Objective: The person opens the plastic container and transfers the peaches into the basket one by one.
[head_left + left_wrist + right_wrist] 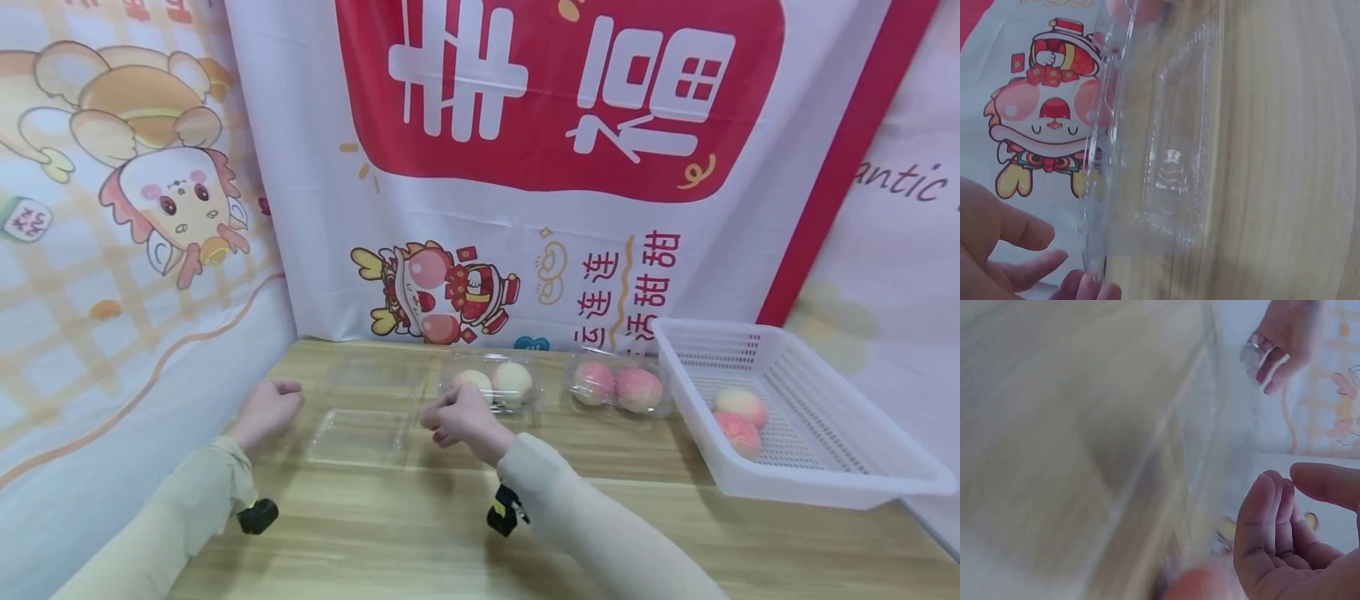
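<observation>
A clear plastic clamshell box lies open on the table. Beside its left end is my left hand; in the left wrist view, that hand's fingertips meet the box's end, while the thumb stands apart. My right hand hovers between this box and a second clear box. Its fingers are loosely bent, thumb close to the fingertips, and I see nothing held between them. Two pale buns sit in the second box, partly behind the right hand.
Further right, another clear box holds two pink buns. A white slotted basket at the right contains two buns. Printed cloth hangs along the table's back edge and left side.
</observation>
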Demonstrator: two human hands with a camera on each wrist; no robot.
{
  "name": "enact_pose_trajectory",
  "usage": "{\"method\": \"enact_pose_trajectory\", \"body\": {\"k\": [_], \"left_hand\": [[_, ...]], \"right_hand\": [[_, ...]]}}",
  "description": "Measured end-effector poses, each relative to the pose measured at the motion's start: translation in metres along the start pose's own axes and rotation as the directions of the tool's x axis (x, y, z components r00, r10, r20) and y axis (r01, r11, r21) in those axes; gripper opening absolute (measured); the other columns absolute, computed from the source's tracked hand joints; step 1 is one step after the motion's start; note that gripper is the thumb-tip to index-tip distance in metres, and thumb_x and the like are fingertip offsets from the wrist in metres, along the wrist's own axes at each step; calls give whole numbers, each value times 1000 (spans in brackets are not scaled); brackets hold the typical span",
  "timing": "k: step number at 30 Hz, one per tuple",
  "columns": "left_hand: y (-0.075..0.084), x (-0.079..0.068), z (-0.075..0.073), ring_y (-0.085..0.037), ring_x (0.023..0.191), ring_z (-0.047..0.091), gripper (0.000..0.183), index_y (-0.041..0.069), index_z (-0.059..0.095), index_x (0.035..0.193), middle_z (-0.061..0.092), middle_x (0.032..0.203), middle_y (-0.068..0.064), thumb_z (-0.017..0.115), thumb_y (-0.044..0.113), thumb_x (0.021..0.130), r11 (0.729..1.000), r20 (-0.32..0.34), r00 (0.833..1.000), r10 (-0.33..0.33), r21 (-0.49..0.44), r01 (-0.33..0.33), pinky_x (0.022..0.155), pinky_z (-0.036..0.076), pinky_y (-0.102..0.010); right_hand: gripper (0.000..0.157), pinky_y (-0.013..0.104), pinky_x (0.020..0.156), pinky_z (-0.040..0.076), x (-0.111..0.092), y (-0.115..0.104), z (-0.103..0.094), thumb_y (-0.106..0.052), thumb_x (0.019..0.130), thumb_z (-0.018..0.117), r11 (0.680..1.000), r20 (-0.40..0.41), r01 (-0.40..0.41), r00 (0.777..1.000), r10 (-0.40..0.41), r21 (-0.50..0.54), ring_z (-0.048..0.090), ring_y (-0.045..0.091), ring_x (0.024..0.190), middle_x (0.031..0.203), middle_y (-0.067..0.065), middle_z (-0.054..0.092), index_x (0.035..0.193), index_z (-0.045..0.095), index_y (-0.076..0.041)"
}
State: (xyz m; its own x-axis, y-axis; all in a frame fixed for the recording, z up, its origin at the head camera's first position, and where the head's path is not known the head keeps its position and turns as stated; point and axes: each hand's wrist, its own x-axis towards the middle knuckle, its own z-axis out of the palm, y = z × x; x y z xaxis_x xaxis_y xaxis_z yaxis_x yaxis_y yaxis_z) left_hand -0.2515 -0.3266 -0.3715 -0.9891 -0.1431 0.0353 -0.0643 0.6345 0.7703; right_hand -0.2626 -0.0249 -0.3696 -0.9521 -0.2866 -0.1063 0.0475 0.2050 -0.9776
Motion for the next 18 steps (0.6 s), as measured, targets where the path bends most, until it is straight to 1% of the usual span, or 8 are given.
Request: {"method": "enact_pose_trajectory", "body": {"k": [1, 3, 6, 9, 12, 13, 15, 18], "left_hand": [[2, 0, 1, -38, 100, 56, 48, -19, 45, 132, 50, 129, -37, 44, 11, 93, 1000, -7, 1000, -2, -3, 1, 79, 50, -38], [8, -1, 5, -41, 110, 52, 49, -18, 46, 132, 49, 131, -36, 43, 13, 94, 1000, -35, 999, 7, 12, -6, 88, 49, -44], [22, -4, 12, -44, 119, 48, 48, -14, 48, 133, 49, 133, -34, 43, 15, 95, 1000, -81, 997, 3, -4, -3, 98, 43, -51], [42, -9, 20, -42, 119, 49, 45, -10, 51, 133, 52, 131, -30, 44, 14, 96, 999, -140, 990, 23, -21, -26, 100, 41, -53], [62, -15, 29, -39, 118, 50, 41, -7, 53, 132, 54, 130, -27, 45, 12, 97, 996, -158, 985, 69, -47, -77, 99, 43, -51], [69, -16, 32, -38, 117, 51, 40, -6, 54, 132, 55, 129, -26, 46, 12, 97, 994, -158, 983, 91, -54, -100, 98, 44, -50], [81, -18, 39, -36, 113, 53, 39, -6, 54, 131, 56, 127, -24, 47, 11, 97, 988, -128, 985, 118, -84, -129, 95, 47, -48], [95, -20, 52, -32, 103, 59, 37, -6, 53, 131, 58, 120, -23, 49, 10, 98, 978, -63, 990, 129, -155, -138, 87, 53, -41]], "right_hand": [[7, 34, 64, 61, -1, -1, -7, 0, 82, 74, 1000, -5, 2, 1000, -2, -18, 68, 29, 73, 90, 12, 65, 86, 68, 1], [9, 34, 64, 61, -3, -5, -23, -4, 82, 75, 999, -25, -16, 1000, 15, -28, 68, 28, 74, 91, 13, 67, 88, 68, -1], [15, 35, 67, 61, -5, -11, -50, -8, 84, 74, 998, -62, -48, 997, 46, -31, 67, 25, 74, 92, 17, 68, 95, 67, 0], [17, 36, 70, 61, -6, -16, -78, -8, 86, 72, 998, -115, -60, 992, 57, -32, 67, 23, 72, 93, 20, 68, 98, 69, 3], [19, 37, 72, 61, -6, -20, -104, -9, 87, 72, 997, -160, -79, 984, 76, -16, 67, 21, 70, 93, 20, 68, 101, 70, 4], [20, 38, 73, 60, -6, -22, -112, -9, 88, 72, 996, -169, -83, 982, 81, -8, 67, 22, 70, 93, 20, 68, 102, 69, 5], [22, 39, 75, 60, -7, -23, -126, -10, 88, 71, 995, -184, -99, 978, 98, 7, 68, 22, 71, 93, 19, 68, 103, 68, 6], [21, 38, 77, 60, -9, -23, -144, -10, 90, 70, 994, -178, -105, 978, 108, 26, 67, 21, 71, 90, 18, 67, 103, 66, 7]]}}
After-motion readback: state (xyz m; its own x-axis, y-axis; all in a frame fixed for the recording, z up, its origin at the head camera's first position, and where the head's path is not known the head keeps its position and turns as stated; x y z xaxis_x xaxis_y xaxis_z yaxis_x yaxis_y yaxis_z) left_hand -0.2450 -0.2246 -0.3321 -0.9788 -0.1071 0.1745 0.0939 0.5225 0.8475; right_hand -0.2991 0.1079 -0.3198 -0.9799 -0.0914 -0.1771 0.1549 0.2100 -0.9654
